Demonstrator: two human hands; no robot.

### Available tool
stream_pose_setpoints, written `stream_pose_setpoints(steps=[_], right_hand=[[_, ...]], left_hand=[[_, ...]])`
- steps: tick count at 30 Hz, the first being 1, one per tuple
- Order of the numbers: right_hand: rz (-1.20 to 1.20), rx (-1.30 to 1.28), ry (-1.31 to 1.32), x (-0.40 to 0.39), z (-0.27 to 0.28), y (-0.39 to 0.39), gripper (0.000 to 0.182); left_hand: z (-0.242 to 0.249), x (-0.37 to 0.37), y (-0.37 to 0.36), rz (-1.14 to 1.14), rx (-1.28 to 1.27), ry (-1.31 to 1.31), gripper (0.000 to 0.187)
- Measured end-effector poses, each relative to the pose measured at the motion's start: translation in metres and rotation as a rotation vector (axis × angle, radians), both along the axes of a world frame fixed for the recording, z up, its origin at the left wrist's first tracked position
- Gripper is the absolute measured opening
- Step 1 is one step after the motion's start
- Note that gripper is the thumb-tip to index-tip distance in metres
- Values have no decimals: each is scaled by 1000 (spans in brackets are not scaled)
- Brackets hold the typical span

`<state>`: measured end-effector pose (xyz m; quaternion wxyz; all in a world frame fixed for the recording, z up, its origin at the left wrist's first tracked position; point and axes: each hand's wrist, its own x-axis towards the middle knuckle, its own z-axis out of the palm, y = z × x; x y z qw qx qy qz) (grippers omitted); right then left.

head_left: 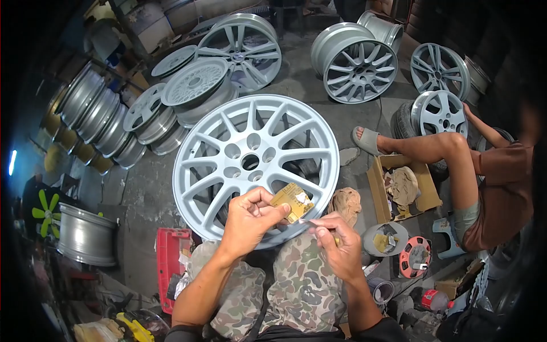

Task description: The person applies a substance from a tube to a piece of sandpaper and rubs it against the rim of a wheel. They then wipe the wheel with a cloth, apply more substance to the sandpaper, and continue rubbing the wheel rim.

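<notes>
My left hand (255,221) is closed on a flat yellowish card (289,199) that bears white paste. In my right hand (342,248) is a small putty knife (307,222), its thin blade touching or very near the card's lower right edge; fingers hide much of its handle. Both hands are above the near edge of a light grey multi-spoke wheel rim (251,121), which lies face up in front of my knees. Camouflage trousers (302,279) cover my legs below the hands.
Several wheel rims (97,108) are stacked at left, with others behind. At right another person (496,188) sits beside a cardboard box (424,199) holding crumpled paper. A red tray (165,268) lies left of my knees, a bottle (436,299) at lower right.
</notes>
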<state>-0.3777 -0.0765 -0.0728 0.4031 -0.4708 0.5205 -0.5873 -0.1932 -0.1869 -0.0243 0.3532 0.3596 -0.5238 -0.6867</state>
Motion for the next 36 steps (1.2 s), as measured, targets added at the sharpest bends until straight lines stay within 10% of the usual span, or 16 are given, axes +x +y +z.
stream_pose_setpoints(steps=[5, 36], right_hand=[[-188, -366, 369, 3, 7, -8, 25], [-42, -370, 606, -21, 25, -9, 30]], left_hand=[[-2, -1, -1, -49, 203, 84, 9], [-1, 0, 1, 13, 47, -27, 13]])
